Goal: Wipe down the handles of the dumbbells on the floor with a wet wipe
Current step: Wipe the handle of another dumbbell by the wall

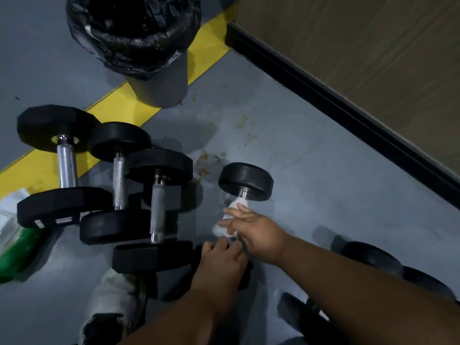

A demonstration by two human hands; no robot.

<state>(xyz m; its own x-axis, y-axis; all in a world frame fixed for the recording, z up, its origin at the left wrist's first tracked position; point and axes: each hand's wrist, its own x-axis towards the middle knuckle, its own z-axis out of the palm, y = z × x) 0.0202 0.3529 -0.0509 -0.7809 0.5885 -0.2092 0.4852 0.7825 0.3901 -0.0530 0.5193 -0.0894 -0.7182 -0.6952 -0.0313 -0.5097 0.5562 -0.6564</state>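
White wet wipe (230, 221) wrapped round a dumbbell handle, both hands at work on it.

Reaching in from the lower right, the right hand (256, 235) lies over the handle of the round-headed dumbbell (245, 181), fingers curled onto the wipe and pressing it against the bar just below the far head. The left hand (221, 257) comes up from below with its forearm nearly vertical in view, fingertips pinching the wipe's near end beside the right hand. Left of that dumbbell, three more dumbbells (119, 180) lie side by side on the grey floor (311, 170), chrome handles bare. Beyond them stands a bin (149, 56) lined with a black bag, on a yellow floor stripe (119, 105). More dark weights (378, 257) lie to the dumbbell's right, under the right forearm.
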